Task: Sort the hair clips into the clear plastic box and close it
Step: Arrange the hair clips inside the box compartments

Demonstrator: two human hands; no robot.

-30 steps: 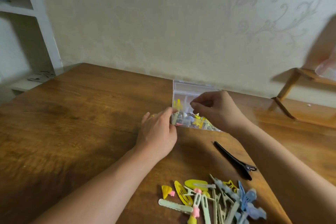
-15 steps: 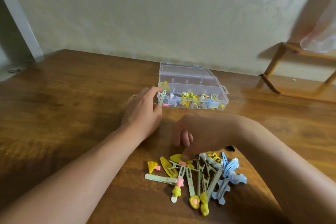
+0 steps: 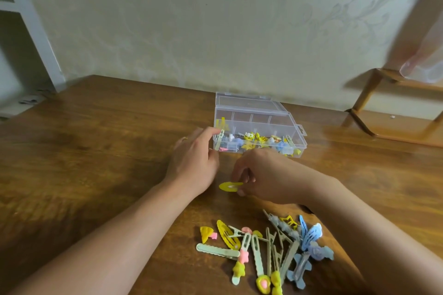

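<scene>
The clear plastic box [image 3: 282, 112] stands open on the wooden table, its lid flat behind it and its front compartments holding several small clips. My left hand [image 3: 194, 160] rests beside the box's left front corner, fingertips touching the wall, holding nothing. My right hand [image 3: 261, 175] hovers in front of the box and pinches a yellow oval hair clip [image 3: 229, 186] above the table. A pile of hair clips [image 3: 266, 246] in yellow, green, pink and blue lies near me, under my right forearm.
The wooden table [image 3: 96, 151] reaches a patterned wall behind the box. A wooden stand [image 3: 374, 103] with a cloth on it is at the right. A white shelf unit [image 3: 28, 31] stands at the far left.
My right hand left the box, dropped to the pile, and has lifted a yellow oval clip from it. My left hand stayed at the box's left corner. The camera view shifted.
</scene>
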